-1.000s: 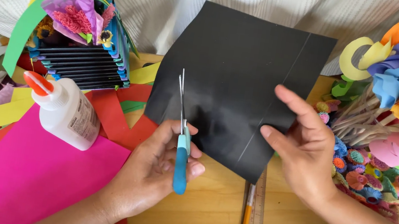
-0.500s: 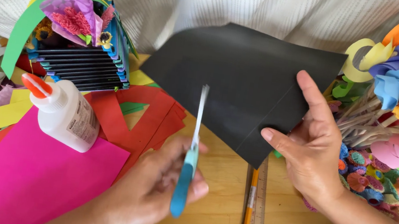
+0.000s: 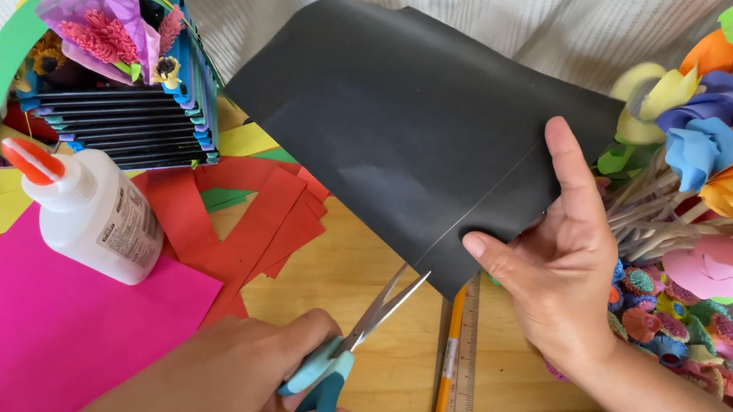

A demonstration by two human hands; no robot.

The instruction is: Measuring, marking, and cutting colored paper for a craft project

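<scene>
Bare table [image 3: 376, 401] lies open between glue bottle [image 3: 94, 212] and, seemingly crowding close, paper flowers [image 3: 731, 164].

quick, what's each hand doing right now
Left hand: closed on the scissors, blades open at the black paper's edge.
Right hand: holding the black paper, thumb on top.

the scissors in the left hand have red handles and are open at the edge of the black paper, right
Not quite: in the head view the scissors in the left hand have blue handles, not red. They are open at the edge of the black paper, which the right hand holds.
</scene>
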